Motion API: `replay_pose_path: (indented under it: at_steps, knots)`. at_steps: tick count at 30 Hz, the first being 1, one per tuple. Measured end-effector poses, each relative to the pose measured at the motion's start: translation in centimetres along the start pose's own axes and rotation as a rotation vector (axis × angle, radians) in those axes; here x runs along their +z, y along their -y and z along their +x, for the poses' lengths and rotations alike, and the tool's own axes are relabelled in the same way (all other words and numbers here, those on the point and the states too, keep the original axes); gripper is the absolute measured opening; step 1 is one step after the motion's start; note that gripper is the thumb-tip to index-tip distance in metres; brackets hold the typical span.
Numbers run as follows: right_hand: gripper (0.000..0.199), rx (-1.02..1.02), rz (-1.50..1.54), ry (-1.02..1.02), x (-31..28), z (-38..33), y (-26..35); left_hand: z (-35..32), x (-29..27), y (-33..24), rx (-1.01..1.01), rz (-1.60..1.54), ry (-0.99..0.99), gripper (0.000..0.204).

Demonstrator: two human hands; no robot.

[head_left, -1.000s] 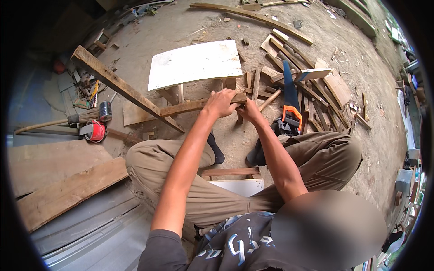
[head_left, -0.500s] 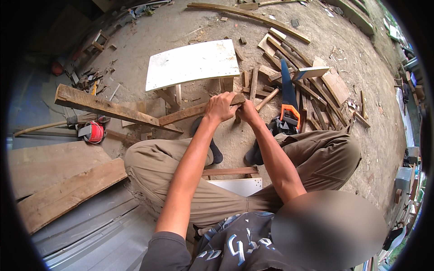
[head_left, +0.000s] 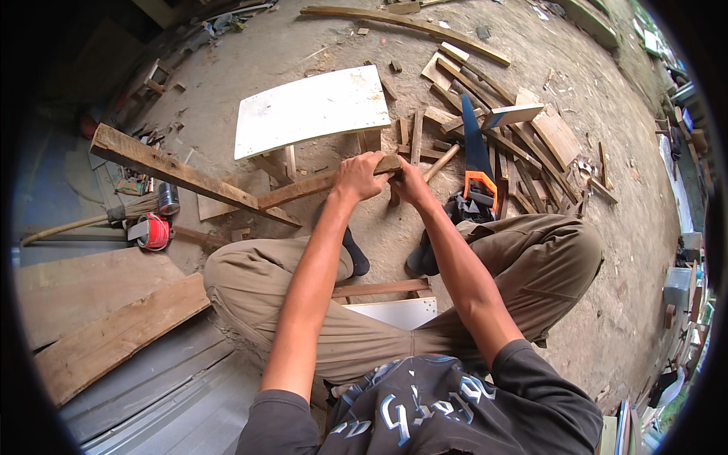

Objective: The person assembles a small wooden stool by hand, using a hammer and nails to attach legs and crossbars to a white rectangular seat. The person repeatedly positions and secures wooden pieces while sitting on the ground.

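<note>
Both the left hand (head_left: 362, 176) and right hand (head_left: 409, 182) clench the near end of the long brown wooden batten (head_left: 318, 186), which runs leftward beneath the white rectangular board (head_left: 311, 110).

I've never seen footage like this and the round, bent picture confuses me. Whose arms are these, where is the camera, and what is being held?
The camera sits on a person's head and looks down, so the arms coming in from the bottom are that person's own. Its wide lens bends straight edges near the rim; picture left is the person's left. The person squats on a dirt floor. The left hand and right hand meet, both closed on one end of a wooden strip. The strip's far end meets a long plank that runs off to the left. Behind the hands stands a low stool with a white top. To the right a handsaw with an orange handle lies among wood scraps. To the left lies a red reel.
</note>
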State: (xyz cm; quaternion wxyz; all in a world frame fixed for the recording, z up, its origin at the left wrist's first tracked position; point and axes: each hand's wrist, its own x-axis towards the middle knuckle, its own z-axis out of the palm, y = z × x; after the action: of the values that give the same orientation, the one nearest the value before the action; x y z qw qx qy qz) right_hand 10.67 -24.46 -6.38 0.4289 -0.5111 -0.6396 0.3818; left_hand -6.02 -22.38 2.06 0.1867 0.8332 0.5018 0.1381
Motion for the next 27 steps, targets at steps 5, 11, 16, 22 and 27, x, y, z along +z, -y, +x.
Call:
replay_pose_path:
  at_steps: [5,11,16,22,27]
  knots:
    - [0.037,-0.007,-0.042,-0.055,0.7,0.1,-0.2,-0.2,0.5,-0.1,0.01,0.028,-0.069,0.043]
    - [0.038,-0.057,-0.048,-0.095,1.0,0.1,-0.6,-0.2,0.9,-0.3,-0.021,0.057,-0.066,0.046]
    - [0.035,-0.002,-0.052,-0.066,0.8,0.0,-0.5,0.0,0.9,0.0,0.02,0.041,-0.097,0.046]
    - [0.037,-0.037,-0.046,-0.09,1.1,0.2,-0.6,0.0,0.8,-0.1,-0.012,0.037,-0.111,0.046]
    - [0.041,-0.003,-0.087,-0.071,0.9,0.2,-0.5,-0.1,0.4,-0.6,-0.031,0.012,-0.097,0.046]
